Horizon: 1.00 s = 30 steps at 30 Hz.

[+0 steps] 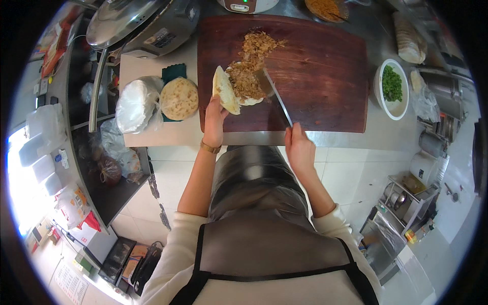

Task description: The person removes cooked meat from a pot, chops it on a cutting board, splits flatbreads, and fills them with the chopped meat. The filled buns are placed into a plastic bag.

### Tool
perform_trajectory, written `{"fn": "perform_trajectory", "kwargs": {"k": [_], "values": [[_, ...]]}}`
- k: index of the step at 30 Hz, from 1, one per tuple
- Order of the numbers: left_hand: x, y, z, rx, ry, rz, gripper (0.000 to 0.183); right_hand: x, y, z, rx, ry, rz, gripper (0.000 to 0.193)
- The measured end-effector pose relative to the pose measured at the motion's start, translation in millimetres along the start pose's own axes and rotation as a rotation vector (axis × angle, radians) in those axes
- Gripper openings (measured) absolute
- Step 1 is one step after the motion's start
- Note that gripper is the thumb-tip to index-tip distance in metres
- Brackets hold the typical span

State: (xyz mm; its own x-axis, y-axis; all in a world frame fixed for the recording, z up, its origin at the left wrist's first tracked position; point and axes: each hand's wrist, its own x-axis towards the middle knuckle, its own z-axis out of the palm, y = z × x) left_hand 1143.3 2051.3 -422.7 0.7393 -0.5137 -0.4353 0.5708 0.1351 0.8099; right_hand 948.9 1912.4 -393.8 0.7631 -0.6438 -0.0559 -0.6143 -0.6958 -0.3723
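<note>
A split flatbread (224, 91) stands opened on the dark wooden cutting board (325, 76), its upper half tilted up. My left hand (215, 119) grips that raised half near the board's front edge. Chopped brown meat (244, 81) covers the lower half, and more of it (259, 44) lies loose behind on the board. My right hand (300, 145) is closed around the handle of a cleaver (278, 99). The blade reaches forward and left, its tip at the meat's right side. Most of the cleaver's handle is hidden inside my fingers.
Left of the board sit a whole round flatbread (179, 99) on a dark green cloth and a white plastic bag (136, 104). A large lidded cooker (162, 35) stands behind them. On the right is a white bowl of chopped greens (391, 84); a bowl of orange-brown seasoning (328, 9) stands at the back.
</note>
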Motion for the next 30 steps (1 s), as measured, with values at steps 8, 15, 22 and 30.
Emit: {"fn": "perform_trajectory", "kwargs": {"k": [8,15,22,30], "values": [[1.6,-3.7,5.8,0.086,0.036,-0.012,0.054,70.5,37.9,-19.8,-0.19,-0.025,-0.262,0.015],[-2.8,-2.6,10.6,-0.018,0.115,-0.02,0.047,45.5,53.7,-19.7,-0.092,0.013,-0.257,0.014],[-12.8,2.8,9.7,-0.11,0.055,0.007,0.056,-20.9,16.0,0.5,0.215,-0.153,0.071,0.017],[-6.8,3.7,-11.8,-0.075,-0.099,-0.039,0.057,-15.4,-18.2,2.6,0.21,-0.035,0.079,0.015]]}}
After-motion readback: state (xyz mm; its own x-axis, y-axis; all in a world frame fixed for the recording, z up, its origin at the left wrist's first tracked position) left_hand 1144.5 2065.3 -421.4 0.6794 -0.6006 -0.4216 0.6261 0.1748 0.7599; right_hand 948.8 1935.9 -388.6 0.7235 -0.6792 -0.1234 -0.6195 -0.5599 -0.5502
